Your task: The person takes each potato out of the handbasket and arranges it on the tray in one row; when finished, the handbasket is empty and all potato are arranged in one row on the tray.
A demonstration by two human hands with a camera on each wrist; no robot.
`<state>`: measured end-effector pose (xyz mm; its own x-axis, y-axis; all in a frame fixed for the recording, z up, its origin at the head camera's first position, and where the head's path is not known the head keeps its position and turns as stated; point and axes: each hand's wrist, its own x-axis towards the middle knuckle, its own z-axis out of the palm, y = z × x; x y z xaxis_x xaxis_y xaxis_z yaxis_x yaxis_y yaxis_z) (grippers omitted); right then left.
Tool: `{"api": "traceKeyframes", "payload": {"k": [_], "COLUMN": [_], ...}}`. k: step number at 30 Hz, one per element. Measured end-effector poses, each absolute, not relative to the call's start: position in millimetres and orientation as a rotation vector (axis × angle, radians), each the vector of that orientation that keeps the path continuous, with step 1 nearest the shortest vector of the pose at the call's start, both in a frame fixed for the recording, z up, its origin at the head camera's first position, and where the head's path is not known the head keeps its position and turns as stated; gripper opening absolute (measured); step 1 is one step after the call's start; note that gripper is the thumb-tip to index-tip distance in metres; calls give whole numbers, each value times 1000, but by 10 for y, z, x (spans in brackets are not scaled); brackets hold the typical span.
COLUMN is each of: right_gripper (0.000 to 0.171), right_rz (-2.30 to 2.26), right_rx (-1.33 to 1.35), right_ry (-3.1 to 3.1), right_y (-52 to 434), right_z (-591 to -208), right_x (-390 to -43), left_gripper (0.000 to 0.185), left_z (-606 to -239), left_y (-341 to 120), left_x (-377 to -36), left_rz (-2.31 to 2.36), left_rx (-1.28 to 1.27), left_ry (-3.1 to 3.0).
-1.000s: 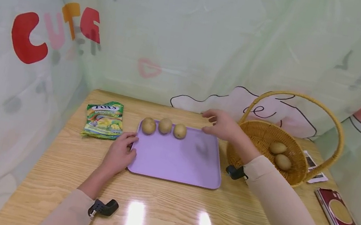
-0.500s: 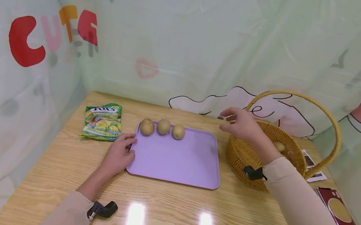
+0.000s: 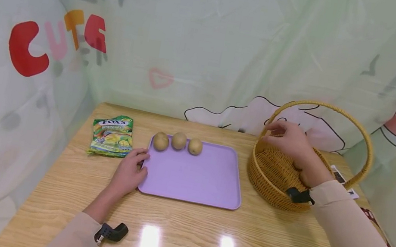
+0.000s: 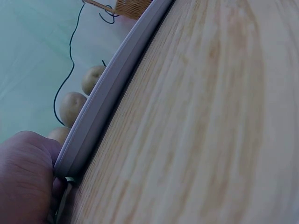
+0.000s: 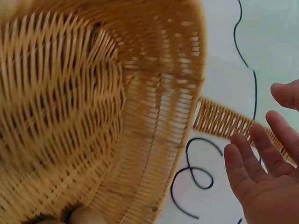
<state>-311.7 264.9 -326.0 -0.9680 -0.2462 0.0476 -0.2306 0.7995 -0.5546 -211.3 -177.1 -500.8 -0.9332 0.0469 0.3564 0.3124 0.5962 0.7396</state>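
My left hand (image 3: 131, 170) grips the left rim of a lilac tray (image 3: 192, 179), its thumb and fingers at the edge. Along the tray's back edge sit three potatoes in a row: the left (image 3: 161, 141), the middle (image 3: 179, 141) and the right (image 3: 195, 146). Over the left rim of a wicker basket (image 3: 264, 182) hovers my right hand (image 3: 291, 141), fingers loosely spread and holding nothing. In the right wrist view, the hand (image 5: 268, 172) is beside the basket handle (image 5: 224, 119). Brown roundish things (image 5: 86, 215) lie in the basket, mostly cut off there and hidden behind my arm in the head view.
A green Fox's candy bag (image 3: 112, 135) lies left of the tray. A printed packet (image 3: 338, 175) is behind the basket, and a dark red box shows in part under my right arm. Printed curtains rise behind the wooden table (image 3: 188, 227).
My right hand has moved right, from above the tray's back right corner to over the basket. Its arm now covers most of the basket's contents. My left hand stays at the tray rim.
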Motion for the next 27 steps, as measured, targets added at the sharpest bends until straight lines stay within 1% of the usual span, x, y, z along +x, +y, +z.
{"api": "traceKeyframes", "payload": {"k": [17,24,27], "right_gripper": [60,58,62], "right_rz": [-691,-637,-579], "right_rx": [-190,-154,-139], "right_ry": [3010,3012,2995], "right_y": [3310,3539,3600], "right_z": [-3408,-3578,-3615], "right_x": [-3311,-3336,-3333], "left_gripper": [37,36,36], "left_z": [-5013,-5012,-5017], "left_y": [-1778,-1771,-1771], "left_x": [-2126,-2107,-2109], "left_rz": [-1259,-1273,-1268], "left_rx": [-306,-309,-311], "left_ry": [-2512,-2501,-2499]}}
